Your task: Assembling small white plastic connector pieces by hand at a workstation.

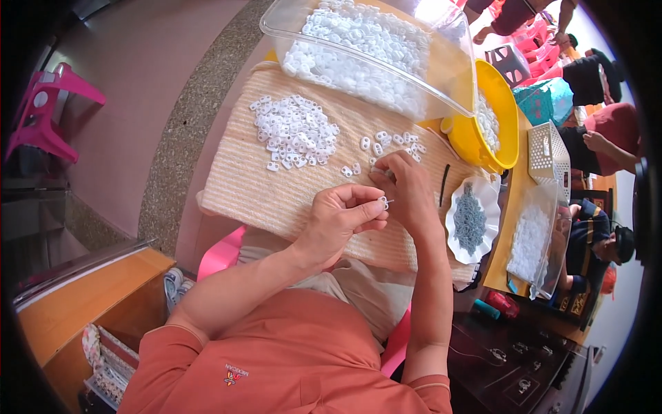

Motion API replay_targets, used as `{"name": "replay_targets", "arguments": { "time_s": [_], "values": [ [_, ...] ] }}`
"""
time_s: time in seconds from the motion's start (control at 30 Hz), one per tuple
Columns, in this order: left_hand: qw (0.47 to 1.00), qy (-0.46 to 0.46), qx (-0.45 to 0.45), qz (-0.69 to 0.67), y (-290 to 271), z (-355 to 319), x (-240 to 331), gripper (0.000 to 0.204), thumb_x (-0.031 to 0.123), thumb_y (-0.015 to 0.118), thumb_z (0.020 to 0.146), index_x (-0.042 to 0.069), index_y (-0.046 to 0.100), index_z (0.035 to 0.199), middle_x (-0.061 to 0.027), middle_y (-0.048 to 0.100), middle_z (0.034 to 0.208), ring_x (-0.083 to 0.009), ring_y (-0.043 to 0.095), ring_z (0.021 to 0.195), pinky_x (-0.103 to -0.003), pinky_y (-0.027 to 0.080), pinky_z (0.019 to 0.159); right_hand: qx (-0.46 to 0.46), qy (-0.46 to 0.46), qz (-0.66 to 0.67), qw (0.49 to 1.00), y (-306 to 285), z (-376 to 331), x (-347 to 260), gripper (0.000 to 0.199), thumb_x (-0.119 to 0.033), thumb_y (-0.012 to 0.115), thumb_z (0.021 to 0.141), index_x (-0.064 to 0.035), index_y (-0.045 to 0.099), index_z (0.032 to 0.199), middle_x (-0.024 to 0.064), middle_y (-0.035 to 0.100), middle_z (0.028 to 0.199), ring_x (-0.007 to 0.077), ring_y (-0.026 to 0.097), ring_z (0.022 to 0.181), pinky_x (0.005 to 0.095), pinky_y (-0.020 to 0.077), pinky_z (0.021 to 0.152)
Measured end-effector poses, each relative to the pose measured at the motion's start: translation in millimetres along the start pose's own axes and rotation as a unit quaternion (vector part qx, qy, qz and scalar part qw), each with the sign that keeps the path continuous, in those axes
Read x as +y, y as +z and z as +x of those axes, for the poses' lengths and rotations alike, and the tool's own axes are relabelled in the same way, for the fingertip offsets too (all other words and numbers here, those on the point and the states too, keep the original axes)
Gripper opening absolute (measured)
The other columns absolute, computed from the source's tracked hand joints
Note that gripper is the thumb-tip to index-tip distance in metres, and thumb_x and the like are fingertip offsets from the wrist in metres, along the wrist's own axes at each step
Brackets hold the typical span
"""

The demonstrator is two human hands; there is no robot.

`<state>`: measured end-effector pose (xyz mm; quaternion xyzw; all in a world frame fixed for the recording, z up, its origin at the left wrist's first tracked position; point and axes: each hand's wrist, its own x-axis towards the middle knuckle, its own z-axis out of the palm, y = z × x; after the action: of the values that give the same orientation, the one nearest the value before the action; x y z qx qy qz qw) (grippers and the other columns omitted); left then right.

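Observation:
Between the thumb and forefinger of my left hand [348,215] is a small white plastic piece [384,203], with a thin pin-like bit sticking out of it. My right hand [408,185] is just right of it, over the striped cloth [276,200]. Its fingers curl down beside several loose white pieces [386,140]; the fingertips are partly hidden, so what they pinch cannot be made out. Farther left lies a heap of white two-holed plastic pieces [295,133]. A white scalloped dish [491,238] of small grey parts [469,219] stands right of my right forearm.
A clear plastic bin [452,103] of white pieces stands at the far side, next to a yellow bowl [509,131]. A black stick [444,185] lies on the cloth. To the right are a white perforated basket [548,155], another clear bin [554,238] and other people. A pink stool [52,117] stands left.

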<state>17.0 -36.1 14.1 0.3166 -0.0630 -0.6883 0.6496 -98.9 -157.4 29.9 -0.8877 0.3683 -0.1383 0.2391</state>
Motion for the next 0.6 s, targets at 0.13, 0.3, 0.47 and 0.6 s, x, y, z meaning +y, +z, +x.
{"name": "replay_targets", "arguments": {
  "time_s": [0.13, 0.3, 0.47, 0.6],
  "values": [
    [1.000, -0.003, 0.008, 0.006, 0.9, 0.0, -0.7, 0.015, 0.003, 0.064, 0.087, 0.002, 0.063, 0.102, -0.0064, 0.067, 0.090, -0.0138, 0.066, 0.081, -0.027, 0.056, 0.075, 0.009, 0.008, 0.022, 1.000, -1.1, -6.2, 2.7, 0.015, -0.006, 0.067, 0.078, 0.0006, 0.062, 0.090, 0.0152, 0.062, 0.088, 0.0329, 0.062, 0.076, 0.0380, 0.0482, 0.066],
    [1.000, -0.002, 0.012, 0.007, 0.8, 0.0, -1.3, 0.014, 0.003, 0.064, 0.087, 0.002, 0.063, 0.101, -0.0064, 0.067, 0.090, -0.0136, 0.066, 0.080, -0.027, 0.056, 0.075, 0.047, 0.019, 0.068, 0.996, -11.4, -18.6, 5.2, 0.015, -0.006, 0.067, 0.077, -0.0010, 0.063, 0.090, 0.0140, 0.063, 0.088, 0.0322, 0.062, 0.076, 0.0377, 0.0486, 0.067],
    [1.000, 0.000, 0.011, 0.010, -0.3, 0.2, -2.8, 0.014, 0.003, 0.063, 0.087, 0.001, 0.063, 0.101, -0.0065, 0.066, 0.089, -0.0136, 0.066, 0.079, -0.027, 0.056, 0.075, 0.067, -0.079, -0.145, 0.984, -16.4, -27.7, -1.0, 0.018, -0.003, 0.066, 0.074, -0.0038, 0.066, 0.092, 0.0112, 0.063, 0.089, 0.0320, 0.062, 0.079, 0.0375, 0.0496, 0.069],
    [1.000, 0.003, 0.019, 0.020, -0.3, 1.0, -1.2, 0.014, 0.004, 0.063, 0.087, 0.001, 0.062, 0.101, -0.0062, 0.066, 0.088, -0.0135, 0.065, 0.079, -0.027, 0.056, 0.074, 0.069, -0.085, -0.072, 0.991, -13.5, -39.0, 8.5, 0.017, 0.000, 0.065, 0.076, -0.0031, 0.067, 0.093, 0.0113, 0.063, 0.090, 0.0296, 0.062, 0.078, 0.0334, 0.0501, 0.070]
  ]
}}
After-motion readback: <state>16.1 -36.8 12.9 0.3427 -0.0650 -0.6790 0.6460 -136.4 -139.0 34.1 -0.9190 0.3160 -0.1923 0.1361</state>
